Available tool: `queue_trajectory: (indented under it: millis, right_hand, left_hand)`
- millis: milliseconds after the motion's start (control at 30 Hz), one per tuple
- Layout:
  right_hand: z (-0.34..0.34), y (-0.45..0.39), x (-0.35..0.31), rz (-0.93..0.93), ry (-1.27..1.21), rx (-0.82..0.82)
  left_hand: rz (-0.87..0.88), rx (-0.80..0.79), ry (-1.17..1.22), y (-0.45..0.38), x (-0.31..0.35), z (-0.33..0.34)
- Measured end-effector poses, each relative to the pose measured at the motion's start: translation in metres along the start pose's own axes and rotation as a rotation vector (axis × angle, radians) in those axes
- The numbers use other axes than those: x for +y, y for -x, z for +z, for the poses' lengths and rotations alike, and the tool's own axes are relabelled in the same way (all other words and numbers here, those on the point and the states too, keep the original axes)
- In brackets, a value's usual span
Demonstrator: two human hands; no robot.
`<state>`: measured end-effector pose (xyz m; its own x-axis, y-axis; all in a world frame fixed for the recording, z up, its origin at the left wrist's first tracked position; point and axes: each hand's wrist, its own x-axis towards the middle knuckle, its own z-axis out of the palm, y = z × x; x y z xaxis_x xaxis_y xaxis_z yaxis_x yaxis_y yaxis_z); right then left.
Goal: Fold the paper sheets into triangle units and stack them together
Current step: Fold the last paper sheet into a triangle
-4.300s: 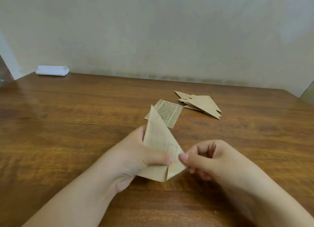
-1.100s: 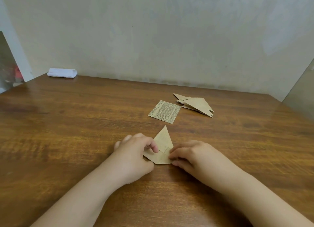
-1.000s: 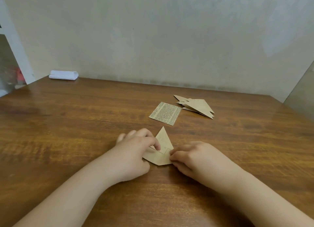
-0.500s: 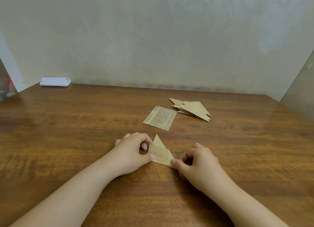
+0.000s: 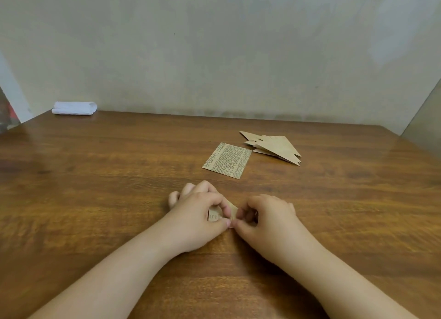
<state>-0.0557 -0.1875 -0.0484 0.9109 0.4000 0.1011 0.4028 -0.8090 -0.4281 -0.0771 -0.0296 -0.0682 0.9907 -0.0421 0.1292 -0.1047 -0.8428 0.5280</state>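
Observation:
A small folded piece of tan printed paper (image 5: 214, 215) lies on the wooden table (image 5: 95, 175), mostly hidden between my two hands. My left hand (image 5: 198, 209) pinches its left part with curled thumb and forefinger. My right hand (image 5: 265, 215) pinches its right end with curled fingers, thumb tip meeting the left thumb. Farther back lies a flat printed paper sheet (image 5: 228, 159). To its right sits a stack of folded tan triangle units (image 5: 276, 147).
A folded white cloth (image 5: 74, 108) lies at the table's far left corner against the grey wall (image 5: 214, 56). The table's right edge runs near a grey panel (image 5: 424, 128) at the far right.
The folded paper went from held up in the air to down on the table. Its tip has been folded down, and both hands have closed in over it, hiding most of it.

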Motion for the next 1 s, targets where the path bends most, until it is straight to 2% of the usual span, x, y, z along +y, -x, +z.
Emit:
queue_trajectory:
  millis: [533,733,867,1000]
  right_hand:
    - [-0.02,0.003,0.027,0.222,-0.049,-0.106]
    - [-0.026,0.0,0.026,0.286,-0.122,-0.221]
    - [-0.021,0.001,0.019,0.238,-0.128,-0.157]
    - [-0.011,0.003,0.007,0.213,-0.032,-0.118]
  left_hand:
    - [-0.05,-0.135,0.02,0.003,-0.008,-0.018]
    - [-0.042,-0.139,0.044,0.006,-0.009,-0.021]
    - [-0.023,-0.084,0.034,0.006,-0.01,-0.018]
    - [-0.047,-0.024,0.061,0.01,-0.012,-0.013]
